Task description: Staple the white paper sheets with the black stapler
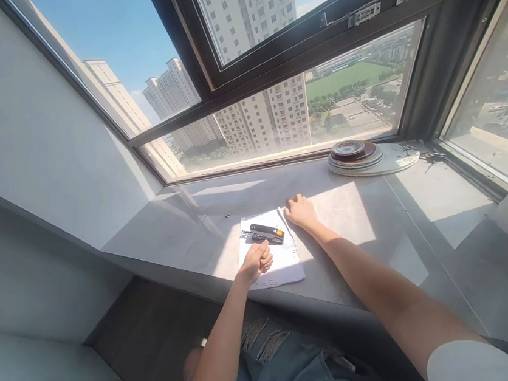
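The stapler (267, 233) lies on its side or flat – I can't tell which – on the paper (279, 271), near the front edge of the sill (203, 227). The left hand (260, 259) is curled into a loose fist over the paper, just beside the stapler; whether the fingers hide anything doesn't show. The right hand (301, 211), fingers bent, rests at the paper's far right corner; I can't tell if it pinches the sheet. The step in hand seems to be steadying the paper – taking up the stapler would call for uncurling the left fingers.
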{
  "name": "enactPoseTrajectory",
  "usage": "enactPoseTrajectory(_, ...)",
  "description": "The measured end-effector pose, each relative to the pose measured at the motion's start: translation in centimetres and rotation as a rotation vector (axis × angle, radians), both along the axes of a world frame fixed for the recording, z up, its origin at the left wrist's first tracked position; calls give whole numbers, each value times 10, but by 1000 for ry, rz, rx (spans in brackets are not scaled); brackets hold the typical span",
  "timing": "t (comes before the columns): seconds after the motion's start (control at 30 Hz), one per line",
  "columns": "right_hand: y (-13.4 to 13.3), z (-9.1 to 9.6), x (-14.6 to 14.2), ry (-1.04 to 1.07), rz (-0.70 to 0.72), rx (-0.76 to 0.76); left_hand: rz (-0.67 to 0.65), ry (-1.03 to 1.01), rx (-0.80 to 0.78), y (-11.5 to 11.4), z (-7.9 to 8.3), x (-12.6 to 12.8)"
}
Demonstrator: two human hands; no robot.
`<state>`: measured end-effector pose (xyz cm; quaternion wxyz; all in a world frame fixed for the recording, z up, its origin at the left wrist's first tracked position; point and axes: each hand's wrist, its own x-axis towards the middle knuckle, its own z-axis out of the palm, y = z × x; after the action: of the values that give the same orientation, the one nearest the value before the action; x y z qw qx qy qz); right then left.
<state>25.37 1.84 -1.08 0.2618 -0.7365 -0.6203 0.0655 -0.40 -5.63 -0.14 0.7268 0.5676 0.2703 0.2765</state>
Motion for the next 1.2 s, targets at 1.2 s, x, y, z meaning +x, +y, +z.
enactPoseTrajectory(1.2,-5,16,-18,644,990,40,663,1097,972,155,-13,-79)
